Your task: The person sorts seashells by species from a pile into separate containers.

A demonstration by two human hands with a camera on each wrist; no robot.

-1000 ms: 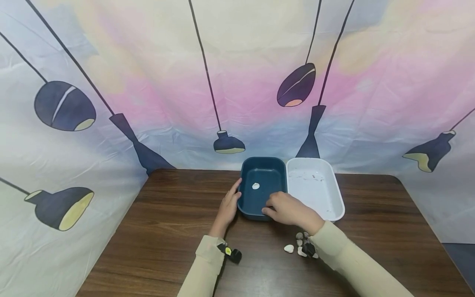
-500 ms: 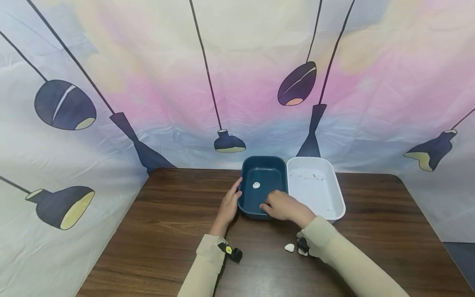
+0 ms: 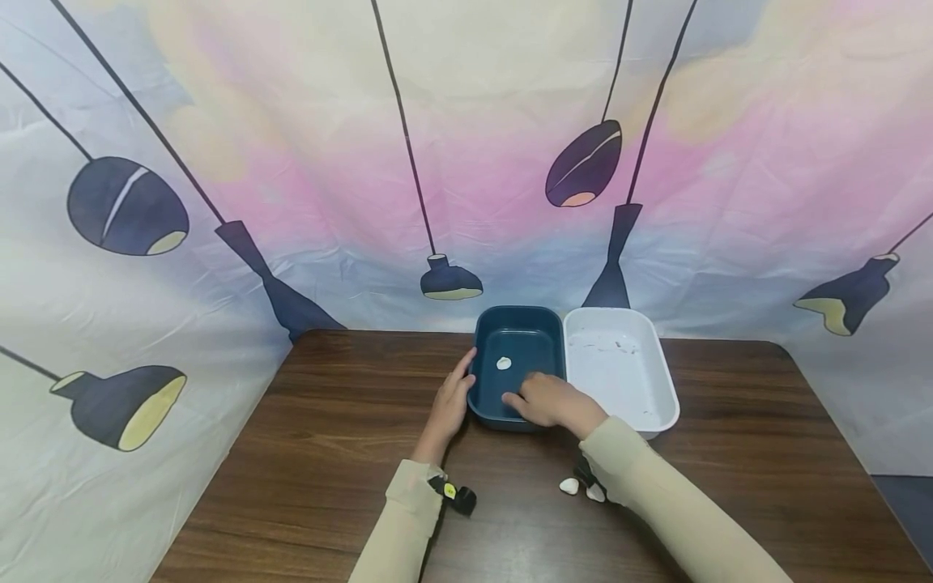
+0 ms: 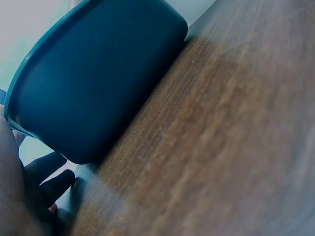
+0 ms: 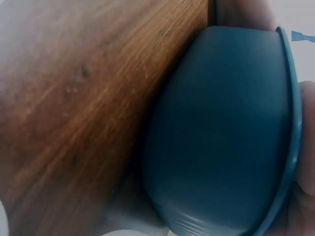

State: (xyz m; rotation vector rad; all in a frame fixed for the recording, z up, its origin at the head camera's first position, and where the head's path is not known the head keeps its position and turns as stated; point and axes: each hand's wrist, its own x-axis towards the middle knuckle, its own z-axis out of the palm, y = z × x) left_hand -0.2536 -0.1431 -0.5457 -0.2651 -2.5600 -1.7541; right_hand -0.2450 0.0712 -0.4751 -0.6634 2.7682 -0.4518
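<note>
A dark teal tray [image 3: 525, 344] stands at the back of the table with one white stone [image 3: 504, 363] on its floor. My left hand [image 3: 446, 406] rests against the tray's left side, fingers extended along the wall. Over the near edge reaches my right hand [image 3: 552, 401], thumb toward the left and fingers bent down into the tray. Its fingertips are hidden, so whether they hold anything cannot be seen. In the right wrist view part of the right hand [image 5: 307, 142] shows beyond the teal rim. Near the right cuff lie white stones [image 3: 568, 486] on the table.
A white tray [image 3: 619, 385] with small dark specks on its floor touches the teal tray's right side. A printed cloth [image 3: 328, 162] hangs right behind the table [image 3: 306, 470]. The right sleeve and its wrist camera cover the spot where more stones lay.
My right hand has shifted slightly left within the teal tray. Its sleeve moved along and now covers the grey stones on the table. The left hand has stayed in place.
</note>
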